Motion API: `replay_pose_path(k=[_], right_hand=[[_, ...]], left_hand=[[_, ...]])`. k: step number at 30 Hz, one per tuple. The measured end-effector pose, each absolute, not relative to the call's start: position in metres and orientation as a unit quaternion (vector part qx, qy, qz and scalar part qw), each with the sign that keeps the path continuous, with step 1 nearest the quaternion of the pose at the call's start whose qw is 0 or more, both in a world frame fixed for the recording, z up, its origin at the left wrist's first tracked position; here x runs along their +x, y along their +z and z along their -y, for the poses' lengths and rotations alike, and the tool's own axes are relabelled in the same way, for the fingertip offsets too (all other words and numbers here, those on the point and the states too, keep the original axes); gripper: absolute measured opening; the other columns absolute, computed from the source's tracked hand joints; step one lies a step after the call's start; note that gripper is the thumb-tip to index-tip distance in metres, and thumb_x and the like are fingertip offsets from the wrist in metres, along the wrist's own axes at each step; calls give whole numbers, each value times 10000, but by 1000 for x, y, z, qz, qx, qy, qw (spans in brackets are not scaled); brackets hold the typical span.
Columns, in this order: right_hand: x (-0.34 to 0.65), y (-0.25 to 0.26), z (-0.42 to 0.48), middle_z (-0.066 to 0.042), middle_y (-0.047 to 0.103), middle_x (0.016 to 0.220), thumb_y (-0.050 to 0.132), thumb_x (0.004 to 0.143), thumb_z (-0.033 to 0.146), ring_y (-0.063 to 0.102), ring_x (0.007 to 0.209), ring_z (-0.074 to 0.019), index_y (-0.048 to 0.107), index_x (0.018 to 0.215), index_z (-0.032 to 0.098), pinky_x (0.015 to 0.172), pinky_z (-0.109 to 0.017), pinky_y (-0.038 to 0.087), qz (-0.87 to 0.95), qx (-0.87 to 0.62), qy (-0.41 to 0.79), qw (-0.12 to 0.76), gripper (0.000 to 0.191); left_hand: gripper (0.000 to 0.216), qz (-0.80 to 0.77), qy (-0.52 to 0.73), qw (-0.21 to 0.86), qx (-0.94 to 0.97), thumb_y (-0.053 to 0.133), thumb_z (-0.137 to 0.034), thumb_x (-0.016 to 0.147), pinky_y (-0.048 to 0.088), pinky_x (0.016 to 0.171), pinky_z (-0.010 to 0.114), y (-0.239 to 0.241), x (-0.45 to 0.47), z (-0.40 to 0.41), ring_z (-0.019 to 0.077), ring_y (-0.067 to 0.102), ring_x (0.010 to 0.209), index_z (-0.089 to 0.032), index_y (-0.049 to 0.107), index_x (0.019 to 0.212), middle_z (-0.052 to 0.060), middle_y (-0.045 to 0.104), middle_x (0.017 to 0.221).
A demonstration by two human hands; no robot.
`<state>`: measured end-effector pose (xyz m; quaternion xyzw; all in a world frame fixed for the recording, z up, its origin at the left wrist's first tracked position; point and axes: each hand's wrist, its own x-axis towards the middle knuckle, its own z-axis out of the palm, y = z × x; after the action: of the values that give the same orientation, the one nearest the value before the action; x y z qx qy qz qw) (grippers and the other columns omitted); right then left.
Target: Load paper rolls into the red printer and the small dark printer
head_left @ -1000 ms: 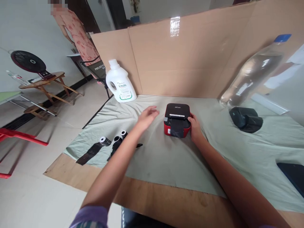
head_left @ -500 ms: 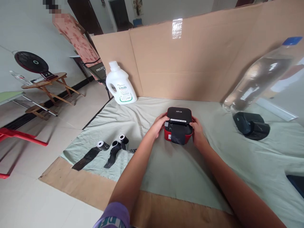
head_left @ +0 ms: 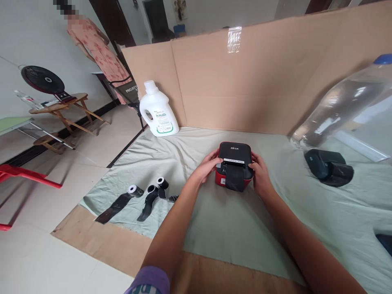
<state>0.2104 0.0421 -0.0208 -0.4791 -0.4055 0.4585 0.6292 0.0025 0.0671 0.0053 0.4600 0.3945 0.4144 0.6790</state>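
Broadly, one tall folded cardboard screen (head_left: 245, 81) walls the back of the tabletop (head_left: 101, 241), whose brown board shows bare along the near edge, and one wrinkled pale green cloth (head_left: 214, 220) covers most of it. One big clear plastic bottle (head_left: 343, 106) with a blue cap leans at the right; one white jug (head_left: 158, 110) stands upright at the back left. One black device (head_left: 329, 167) lies below the bottle. One small boxy label printer (head_left: 234, 163), with black lid, red body and a dark strip hanging from its slot, sits mid-cloth. Three small rolls (head_left: 147, 192) with black tape trailing lie well apart to its left. The left hand (head_left: 206, 169) and right hand (head_left: 260, 173) press against the printer's sides, fingers curled on it. A second ago only the right hand touched it and the left hovered open; since then the printer has stayed put on the cloth.
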Motion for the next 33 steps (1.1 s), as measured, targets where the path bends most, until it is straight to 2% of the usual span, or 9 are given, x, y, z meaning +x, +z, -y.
replay_pose_path(k=[4, 10, 15, 22, 28, 33], right_hand=[[209, -25, -39, -9, 664, 1255, 589, 748, 304, 587, 1192, -242, 637, 1197, 284, 959, -378, 486, 421, -483, 433, 634, 452], [210, -31, -40, -17, 704, 1146, 647, 785, 445, 632, 1068, -237, 666, 1146, 260, 859, -350, 520, 395, -506, 446, 624, 407], [212, -31, -39, -13, 694, 1179, 651, 803, 485, 629, 1088, -238, 661, 1168, 272, 839, -336, 526, 403, -502, 460, 611, 423], [212, -31, -42, -7, 716, 1075, 648, 753, 397, 640, 1001, -229, 678, 1099, 255, 766, -322, 515, 370, -510, 476, 613, 375], [209, -26, -43, -9, 710, 1033, 629, 695, 322, 632, 952, -226, 668, 1071, 249, 710, -315, 493, 357, -504, 478, 625, 385], [210, -26, -46, -16, 711, 1046, 628, 655, 301, 638, 967, -240, 666, 1050, 251, 705, -330, 500, 359, -502, 473, 629, 399]], left_hand=[[669, -401, 412, 672, 466, 711, -293, 750, 487, 932, 300, 10, 1, -66, 247, 572, 1261, -304, 562, 1402, 22, 559, 1470], [661, -421, 409, 669, 457, 700, -325, 743, 492, 910, 306, 11, 2, -68, 246, 617, 1196, -286, 566, 1389, 40, 639, 1365], [649, -412, 410, 676, 454, 645, -318, 750, 486, 891, 290, 11, 3, -68, 234, 619, 1188, -283, 550, 1391, 26, 640, 1357], [647, -427, 388, 674, 462, 606, -256, 742, 466, 904, 284, 19, 3, -66, 209, 622, 1148, -286, 552, 1386, 18, 678, 1275], [670, -421, 391, 673, 466, 626, -248, 737, 471, 920, 299, 11, 1, -70, 212, 597, 1182, -310, 544, 1400, 18, 609, 1392], [675, -430, 387, 670, 465, 631, -240, 724, 473, 923, 301, 11, 2, -70, 208, 607, 1157, -311, 558, 1391, 14, 631, 1357]])
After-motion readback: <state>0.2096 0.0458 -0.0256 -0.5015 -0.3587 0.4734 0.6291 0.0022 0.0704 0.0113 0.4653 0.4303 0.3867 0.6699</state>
